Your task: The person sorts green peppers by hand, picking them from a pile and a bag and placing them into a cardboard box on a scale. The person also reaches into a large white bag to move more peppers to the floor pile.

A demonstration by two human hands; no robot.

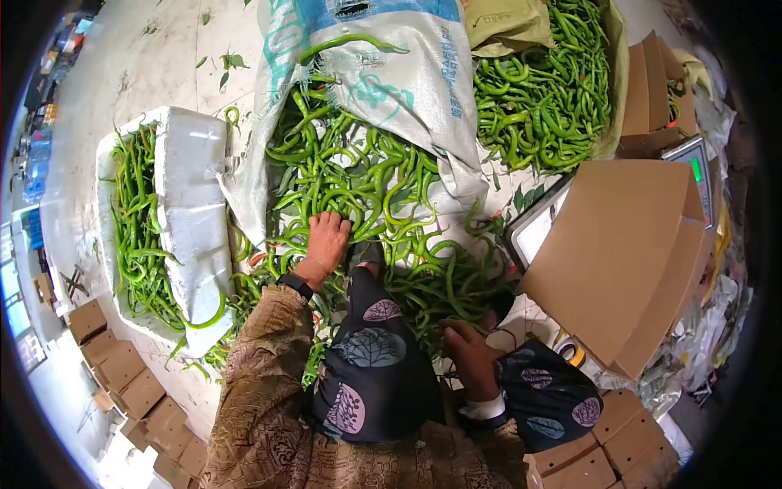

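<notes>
Green chili peppers (350, 167) spill from the mouth of a white woven sack (407, 90) onto the floor in front of me. My left hand (328, 242), with a black band at the wrist, reaches into this pile. Its fingers are curled and pressed together over the peppers; what lies under them is hidden. By my knees, my right hand (472, 356) hangs beside the shaded near part of the heap. Its fingers are bent but apart, and I see no pepper in them. One long pepper (350, 45) lies on top of the sack.
A white foam box (191, 163) of peppers stands at the left. An open yellowish sack (615, 81) full of peppers is at the upper right. A cardboard box (619, 253) sits by a scale with a green display (696, 169). Flattened cartons (122, 371) lie lower left.
</notes>
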